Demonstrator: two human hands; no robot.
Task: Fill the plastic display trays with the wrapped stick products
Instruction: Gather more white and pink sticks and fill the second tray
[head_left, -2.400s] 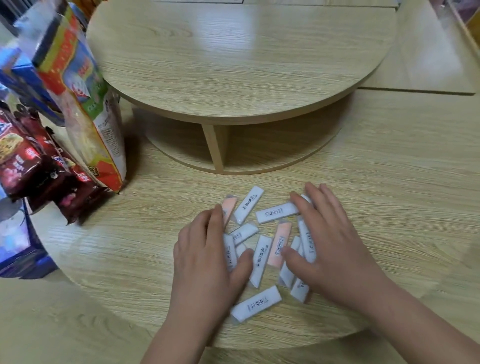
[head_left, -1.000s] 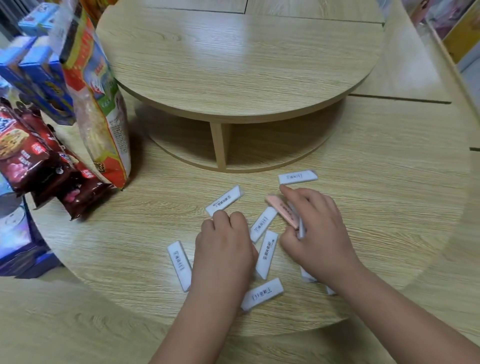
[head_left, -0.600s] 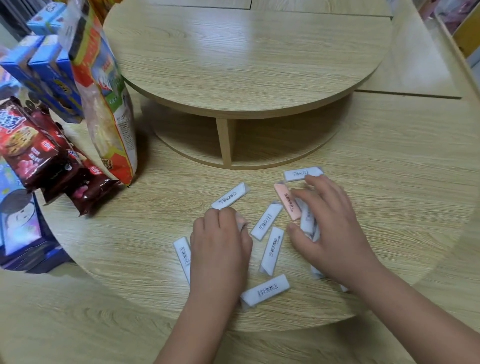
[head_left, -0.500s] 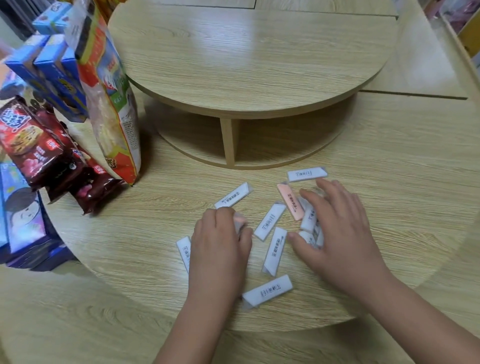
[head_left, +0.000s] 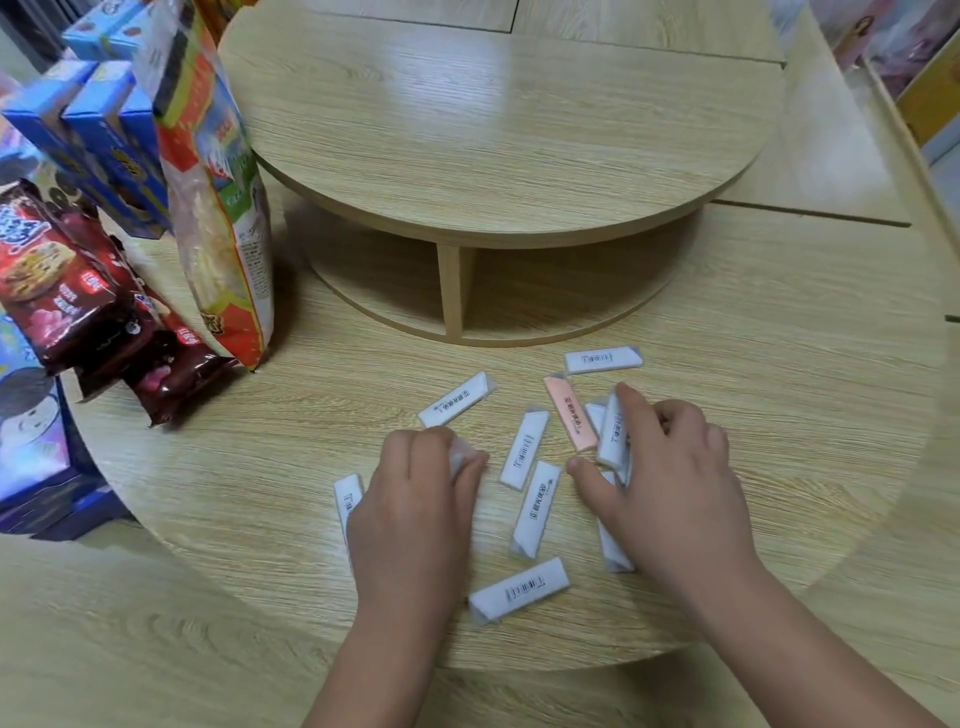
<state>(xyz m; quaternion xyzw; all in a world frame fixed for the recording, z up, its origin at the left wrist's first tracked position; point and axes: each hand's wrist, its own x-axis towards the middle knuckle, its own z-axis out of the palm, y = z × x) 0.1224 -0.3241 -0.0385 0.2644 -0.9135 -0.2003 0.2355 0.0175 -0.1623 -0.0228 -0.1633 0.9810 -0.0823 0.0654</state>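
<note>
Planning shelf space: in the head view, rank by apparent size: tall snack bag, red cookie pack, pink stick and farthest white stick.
1. tall snack bag
2. red cookie pack
3. pink stick and farthest white stick: look alike

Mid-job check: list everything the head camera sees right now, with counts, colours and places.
white sticks: seven lying loose, more held; white with barcodes; front of the table
pink stick: one, pink, among the white ones
snack bag: one; orange, green and clear; upright beside the stand
cookie packs: at least two, dark red, far side of the bag
boxes: several, blue, behind the bag
round stand: one, light wood, two tiers, on the table
table: one, light wood, round
display trays: none in view
left hand: curled round a white wrapper
right hand: grips a bunch of white sticks
</note>
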